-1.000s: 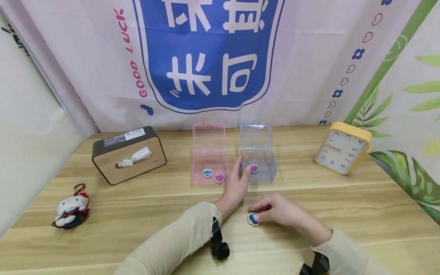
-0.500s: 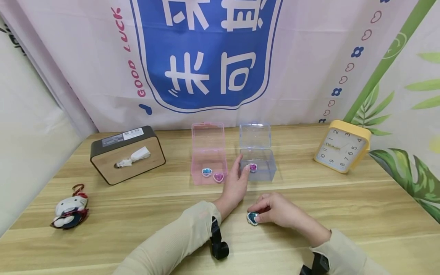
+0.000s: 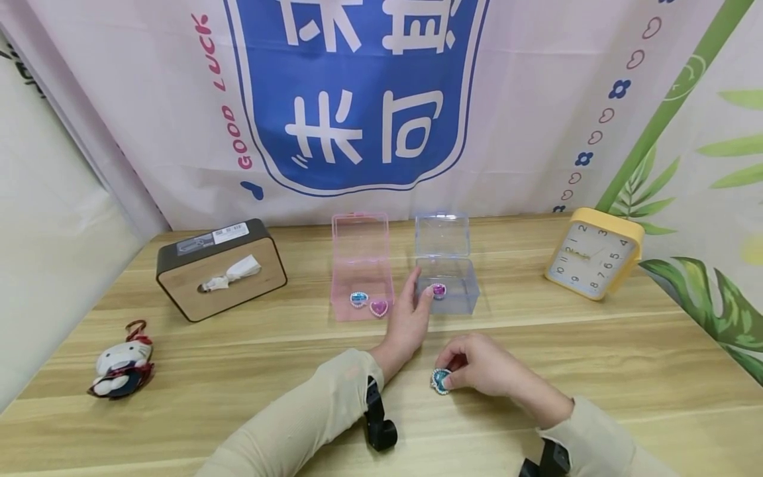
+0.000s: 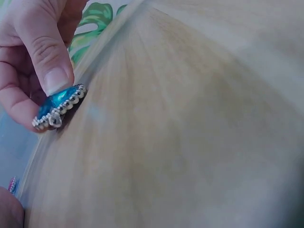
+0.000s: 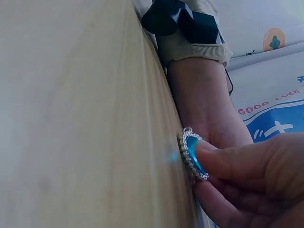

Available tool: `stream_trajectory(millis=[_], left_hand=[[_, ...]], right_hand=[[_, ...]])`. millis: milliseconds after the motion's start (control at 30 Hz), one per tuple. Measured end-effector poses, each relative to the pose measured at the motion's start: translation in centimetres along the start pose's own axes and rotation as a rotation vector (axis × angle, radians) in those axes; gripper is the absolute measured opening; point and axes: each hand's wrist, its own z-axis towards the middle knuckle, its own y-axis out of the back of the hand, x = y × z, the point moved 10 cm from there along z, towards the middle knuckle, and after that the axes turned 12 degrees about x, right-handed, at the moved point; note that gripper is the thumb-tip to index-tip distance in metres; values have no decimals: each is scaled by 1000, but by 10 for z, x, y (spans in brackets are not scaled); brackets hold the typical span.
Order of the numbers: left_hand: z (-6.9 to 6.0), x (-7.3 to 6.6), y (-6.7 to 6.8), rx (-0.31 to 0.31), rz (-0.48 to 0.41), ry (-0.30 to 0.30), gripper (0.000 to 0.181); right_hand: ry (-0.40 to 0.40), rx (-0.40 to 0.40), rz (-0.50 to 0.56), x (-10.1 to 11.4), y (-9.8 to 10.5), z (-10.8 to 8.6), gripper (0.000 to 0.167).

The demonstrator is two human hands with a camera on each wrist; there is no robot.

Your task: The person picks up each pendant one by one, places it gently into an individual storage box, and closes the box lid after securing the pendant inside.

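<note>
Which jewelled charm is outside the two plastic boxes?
The blue charm pinched in the right hand; two others lie inside the pink box, one inside the blue box.

I'm at a wooden table [image 3: 226,377] in what looks like a makeshift booth, with a printed banner [image 3: 357,132] behind and a cloth wall [image 3: 53,185] on my left.

You are wearing long beige sleeves, the left sleeve [image 3: 292,424] running across the lower centre of the head view, the right sleeve [image 3: 602,440] filling part of its lower right. Both are leaving your left hand [image 3: 406,321] and right hand [image 3: 485,368] bare. A black left wrist camera [image 3: 377,424] and black right wrist camera [image 3: 554,457] are sitting by the cuffs. Along the top of the right wrist view, your left cuff [image 5: 202,53] is showing fine ribbing, the camera there joining a rounded end to a blocky part.
</note>
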Motion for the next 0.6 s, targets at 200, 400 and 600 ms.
stream_trajectory(millis=[200,400,600], left_hand=[[-1,-1,0,-7,-6,-7,53],[0,0,0,-3,-6,-6,54],[0,1,-1,1,-1,-6,54]], right_hand=[[-10,6,93,-5,2,-1,11],[-7,8,209,-14,3,1,10],[-46,7,381,-25,2,1,15]])
